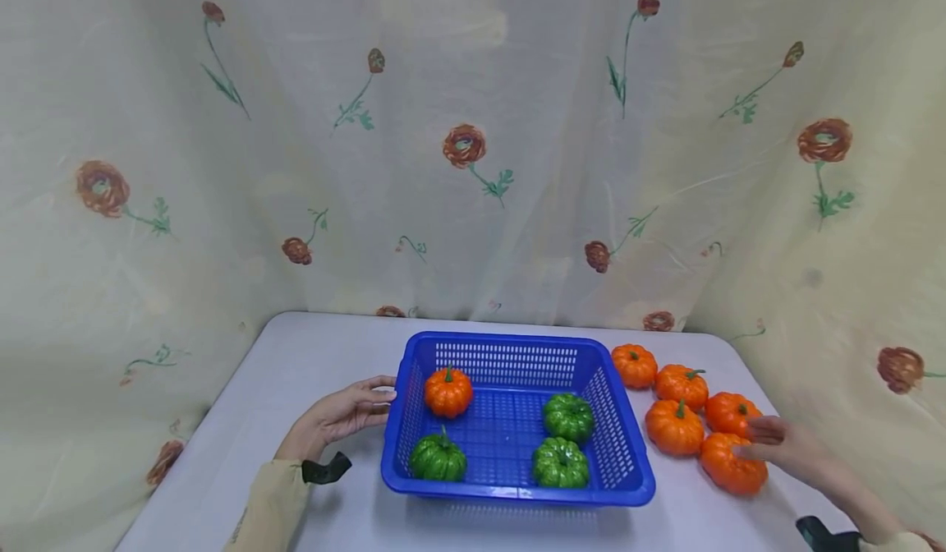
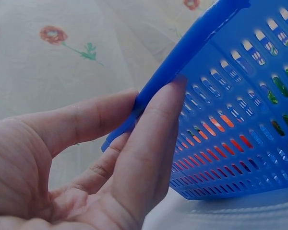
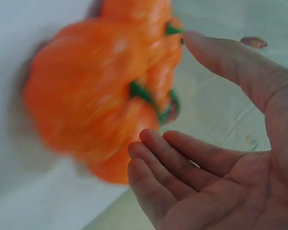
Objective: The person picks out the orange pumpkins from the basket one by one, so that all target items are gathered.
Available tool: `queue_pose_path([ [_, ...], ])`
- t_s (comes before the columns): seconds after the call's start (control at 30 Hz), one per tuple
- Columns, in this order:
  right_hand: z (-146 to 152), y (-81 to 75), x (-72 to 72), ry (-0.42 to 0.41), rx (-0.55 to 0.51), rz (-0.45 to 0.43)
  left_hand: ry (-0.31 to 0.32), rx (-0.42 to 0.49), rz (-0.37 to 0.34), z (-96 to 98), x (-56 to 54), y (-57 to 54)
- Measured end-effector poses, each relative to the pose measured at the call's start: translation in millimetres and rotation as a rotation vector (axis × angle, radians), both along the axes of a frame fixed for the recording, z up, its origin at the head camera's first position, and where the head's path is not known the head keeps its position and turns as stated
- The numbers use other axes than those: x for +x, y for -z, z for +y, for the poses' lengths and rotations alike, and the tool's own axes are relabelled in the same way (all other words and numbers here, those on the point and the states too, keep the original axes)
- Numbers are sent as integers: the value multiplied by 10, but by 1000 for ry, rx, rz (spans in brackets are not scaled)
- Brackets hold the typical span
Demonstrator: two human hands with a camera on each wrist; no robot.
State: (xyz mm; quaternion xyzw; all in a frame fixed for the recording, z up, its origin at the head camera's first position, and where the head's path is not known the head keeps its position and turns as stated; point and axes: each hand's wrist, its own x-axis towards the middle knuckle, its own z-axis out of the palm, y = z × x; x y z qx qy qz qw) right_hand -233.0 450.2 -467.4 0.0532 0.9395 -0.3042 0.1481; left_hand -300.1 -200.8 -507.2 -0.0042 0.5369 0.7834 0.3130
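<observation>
My left hand (image 1: 342, 414) pinches the left rim of a blue plastic basket (image 1: 517, 493); in the left wrist view the thumb and fingers are on either side of that rim. Inside the basket are an orange pumpkin (image 1: 447, 392) at the back left, a green pumpkin (image 1: 438, 457) at the front left, and two green pumpkins (image 1: 568, 417) on the right. On the right, my right hand (image 1: 791, 452) hovers by the nearest orange pumpkin (image 1: 727, 468), thumb and fingers spread apart with nothing between them. The right wrist view shows that pumpkin blurred, beyond the fingertips.
Several more orange pumpkins (image 1: 674, 427) sit in a cluster right of the basket on the white table (image 1: 332, 347). A floral curtain (image 1: 517, 264) hangs behind the table and along both sides.
</observation>
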Motion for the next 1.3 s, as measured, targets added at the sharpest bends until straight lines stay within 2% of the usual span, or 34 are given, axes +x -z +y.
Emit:
queue_pose_path([
  [0.2, -426, -279, -88, -89, -57, 28, 3, -2, -6, -5, 5, -7],
  [0.37, -917, -507, -155, -214, -102, 139, -7, -11, -13, 4, -8, -8],
  [0.5, -1307, -620, -278, -296, -163, 187, -14, -14, -6, 8, -17, 3],
  [0.77, -2095, -562, -557, -432, -204, 191, -4, -1, 16, -2, -12, 20],
  [0.97, -2674, -507, -708, -483, -236, 152, -10, -14, 14, -13, -23, 24],
  [1.3, -3341, -223, -925, -534, -242, 104, -19, -22, 20, -22, -23, 43],
])
